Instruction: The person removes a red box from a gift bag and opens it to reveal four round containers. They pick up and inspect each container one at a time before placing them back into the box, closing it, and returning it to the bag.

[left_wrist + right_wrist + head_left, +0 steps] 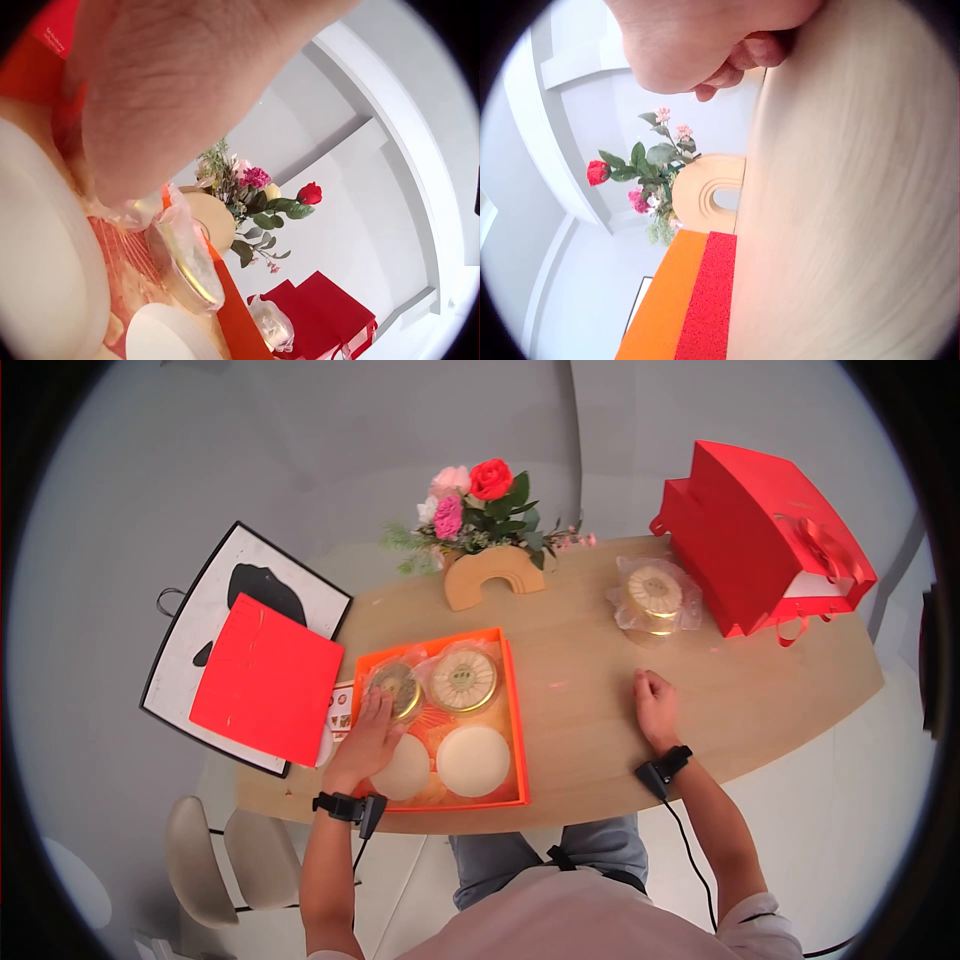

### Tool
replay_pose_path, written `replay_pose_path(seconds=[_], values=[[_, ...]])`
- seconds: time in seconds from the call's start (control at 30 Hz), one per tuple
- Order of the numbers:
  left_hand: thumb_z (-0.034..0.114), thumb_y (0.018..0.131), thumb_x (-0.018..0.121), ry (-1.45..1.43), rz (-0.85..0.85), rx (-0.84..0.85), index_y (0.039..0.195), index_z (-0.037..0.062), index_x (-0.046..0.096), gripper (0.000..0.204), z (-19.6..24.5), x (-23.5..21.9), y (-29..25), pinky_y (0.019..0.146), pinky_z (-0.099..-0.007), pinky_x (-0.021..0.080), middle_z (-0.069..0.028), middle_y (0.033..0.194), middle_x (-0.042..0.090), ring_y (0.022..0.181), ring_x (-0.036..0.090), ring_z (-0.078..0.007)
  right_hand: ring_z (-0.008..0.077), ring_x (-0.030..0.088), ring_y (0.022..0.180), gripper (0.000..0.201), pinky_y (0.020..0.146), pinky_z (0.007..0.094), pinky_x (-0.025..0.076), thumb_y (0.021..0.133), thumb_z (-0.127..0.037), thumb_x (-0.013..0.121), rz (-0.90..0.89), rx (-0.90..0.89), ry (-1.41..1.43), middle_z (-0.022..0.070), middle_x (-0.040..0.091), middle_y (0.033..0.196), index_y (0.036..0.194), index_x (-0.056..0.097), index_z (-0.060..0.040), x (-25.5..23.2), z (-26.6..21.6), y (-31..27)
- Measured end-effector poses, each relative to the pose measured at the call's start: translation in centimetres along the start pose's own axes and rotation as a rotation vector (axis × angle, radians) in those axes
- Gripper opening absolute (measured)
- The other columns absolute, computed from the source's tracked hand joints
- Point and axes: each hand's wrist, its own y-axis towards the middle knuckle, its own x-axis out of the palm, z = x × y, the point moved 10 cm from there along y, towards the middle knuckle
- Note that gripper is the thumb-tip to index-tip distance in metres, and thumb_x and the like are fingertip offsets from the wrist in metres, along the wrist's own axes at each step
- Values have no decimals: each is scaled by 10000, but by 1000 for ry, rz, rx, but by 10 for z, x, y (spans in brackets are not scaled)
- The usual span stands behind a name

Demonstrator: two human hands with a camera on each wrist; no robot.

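Observation:
An orange gift box [519, 735] lies in front of me. In its far row sit two round gold-edged tins in clear wrap, the left tin [398, 686] and the right tin [464, 678]. White round shapes fill its near row, a left disc [402, 772] and a right disc [473, 761]. My left hand [365, 745] reaches over the box's left side, its fingers laid on the left tin; in the left wrist view the fingertips are hidden behind the palm. My right hand [656, 708] rests on the table in a fist, holding nothing.
Another wrapped tin [655, 592] stands at the right by a large red gift bag [735, 540]. Flowers stand in an arch-shaped wooden vase [490, 572] at the back. At the left, a red lid or folder [268, 680] lies on a black-framed white board [215, 575].

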Motion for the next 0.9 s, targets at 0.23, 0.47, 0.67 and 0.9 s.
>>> replay_pose_path(seconds=[0.23, 0.47, 0.67, 0.9], values=[[338, 1016, 550, -142, -22, -45, 1444, -73, 428, 606, 7, -22, 4, 1197, -411, 295, -293, 1536, 381, 1482, 305, -395, 234, 553, 655, 348, 653, 385, 477, 950, -329, 621, -153, -155, -149, 106, 597, 681, 815, 626, -8, 9, -53, 16], [308, 996, 604, -238, 328, 63, 1425, -46, 485, 568, 8, -69, -12, 1153, -420, 356, -270, 1466, 493, 1400, 444, -392, 392, 463, 1198, 653, 957, 498, 439, 771, -511, 767, 56, -662, -625, 183, 535, 1238, 1164, 564, -31, -25, -140, 77], [250, 979, 644, -438, 361, -117, 1552, -24, 257, 744, -64, -47, -41, 1140, -394, 371, -245, 1534, 408, 1386, 463, -321, 418, 377, 1364, 1090, 1109, 559, 360, 598, -638, 830, -198, -384, -832, 202, 427, 1440, 1450, 408, -105, 4, -95, 137], [133, 998, 583, -1082, 173, -254, 1596, 11, 172, 735, -117, 36, -66, 1137, -323, 353, -163, 1561, 383, 1405, 413, -223, 411, 370, 1371, 1081, 1092, 544, 387, 593, -544, 843, -374, -161, -884, 156, 384, 1497, 1507, 369, -214, 16, -78, 147]])
